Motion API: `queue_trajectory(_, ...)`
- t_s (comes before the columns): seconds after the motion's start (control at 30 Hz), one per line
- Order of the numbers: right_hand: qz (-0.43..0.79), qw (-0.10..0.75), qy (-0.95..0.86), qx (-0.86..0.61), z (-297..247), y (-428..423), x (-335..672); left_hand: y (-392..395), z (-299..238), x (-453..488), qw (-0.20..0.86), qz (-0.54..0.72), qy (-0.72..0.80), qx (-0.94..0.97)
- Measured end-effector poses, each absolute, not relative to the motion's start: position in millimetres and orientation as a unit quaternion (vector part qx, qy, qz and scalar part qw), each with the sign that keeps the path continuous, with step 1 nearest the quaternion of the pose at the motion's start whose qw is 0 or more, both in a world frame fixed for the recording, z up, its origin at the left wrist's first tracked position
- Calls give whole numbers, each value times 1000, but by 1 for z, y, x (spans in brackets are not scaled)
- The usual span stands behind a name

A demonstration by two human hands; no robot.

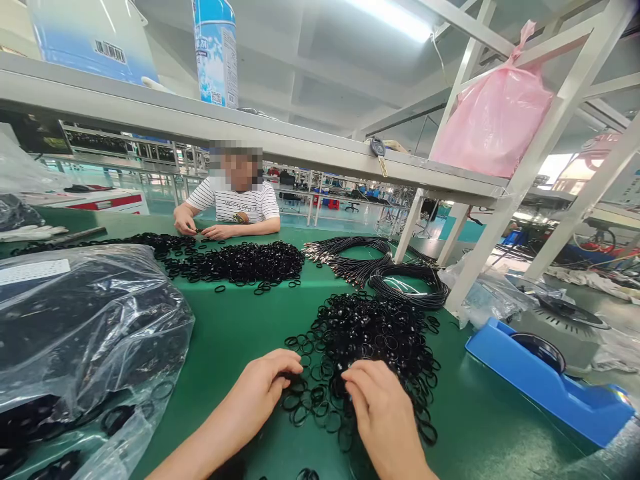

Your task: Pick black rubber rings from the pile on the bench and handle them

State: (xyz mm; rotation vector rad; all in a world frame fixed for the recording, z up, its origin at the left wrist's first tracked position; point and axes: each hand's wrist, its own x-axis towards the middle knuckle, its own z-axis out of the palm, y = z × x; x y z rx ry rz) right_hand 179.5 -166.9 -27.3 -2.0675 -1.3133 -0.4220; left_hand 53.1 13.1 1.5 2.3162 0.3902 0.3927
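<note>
A heap of small black rubber rings [373, 337] lies on the green table [240, 327] in front of me. My left hand [263, 390] rests at the heap's near left edge, its fingers curled onto a few rings. My right hand [383, 407] lies on the near side of the heap, fingers bent down among the rings. Whether either hand pinches a ring is hidden by the fingers.
A clear plastic bag [85, 333] of black rings lies at the left. A blue tape dispenser [545, 380] sits at the right. Coiled black cables [395, 270] lie beyond the heap. Across the table a person in a striped shirt [235, 203] works at another ring pile [240, 261]. A white frame post [505, 207] stands at the right.
</note>
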Motion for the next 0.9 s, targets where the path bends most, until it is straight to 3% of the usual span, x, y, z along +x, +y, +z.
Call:
queue_trajectory(0.17, -160, 234, -571, -770, -35, -149, 163, 21, -8, 51, 358, 147, 175, 905)
queue_trajectory(0.33, -170, 284, -514, -791, -33, -152, 168, 26, 2, 49, 352, 151, 178, 907)
queue_trajectory(0.43, -149, 260, -571, -764, -32, -154, 162, 35, 12, 45, 350, 143, 189, 906)
queue_trajectory(0.6, -131, 212, -670, -700, -47, -144, 156, 49, 35, 25, 357, 55, 188, 913)
queue_trajectory(0.9, -233, 192, -530, -793, -42, -163, 200, 62, 37, -1, 301, -129, 198, 924)
